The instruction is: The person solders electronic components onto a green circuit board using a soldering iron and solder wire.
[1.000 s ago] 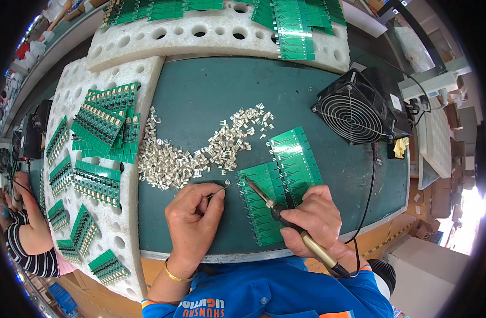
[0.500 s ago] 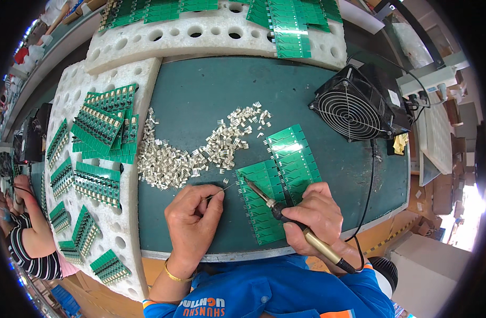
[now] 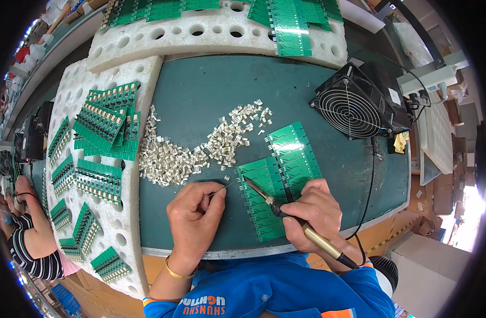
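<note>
My left hand is closed in a pinch on a thin solder wire, its end pointing at the left edge of a green circuit board panel. A soldering iron with a gold-coloured handle is gripped in my right hand. The iron's tip is at the panel's upper left corner, close to the wire's end; I cannot tell whether they touch. Up and to the right, a second green panel lies against the first. Small white pin connectors are heaped beyond my left hand.
A black fan stands at the right, the iron's cable running near it. Foam blocks at the left and back carry populated boards and more green panels. A co-worker's arm shows at far left.
The whole view has shifted very slightly. Both hands keep nearly the same pose, with the iron's tip still at the panel's corner.
</note>
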A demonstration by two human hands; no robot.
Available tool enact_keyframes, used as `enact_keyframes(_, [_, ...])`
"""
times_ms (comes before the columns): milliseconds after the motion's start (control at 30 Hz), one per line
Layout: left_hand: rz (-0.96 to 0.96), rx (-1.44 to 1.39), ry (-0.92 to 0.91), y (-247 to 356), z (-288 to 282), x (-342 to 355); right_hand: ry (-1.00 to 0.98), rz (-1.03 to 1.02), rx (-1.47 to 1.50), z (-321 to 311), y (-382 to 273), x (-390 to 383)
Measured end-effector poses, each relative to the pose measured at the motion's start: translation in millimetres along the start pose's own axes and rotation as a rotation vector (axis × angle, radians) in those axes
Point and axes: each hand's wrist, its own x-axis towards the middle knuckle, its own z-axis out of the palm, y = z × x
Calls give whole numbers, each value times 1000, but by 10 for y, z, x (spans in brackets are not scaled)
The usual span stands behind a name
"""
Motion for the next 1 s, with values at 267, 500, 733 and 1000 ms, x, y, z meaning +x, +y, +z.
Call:
enact_keyframes(267, [-3,2,-2,4,3,-3,-7,3,3,-3,-6,6])
enact_keyframes(500, [43,41,-1,16,10,8,-20,16,5,-14,-16,20])
enact_keyframes(733, [8,26,-15,7,9,-8,-22,29,7,-14,-27,23])
enact_keyframes(1000, [43,47,-4,-1,25,2,-27,31,13,-20,-18,18])
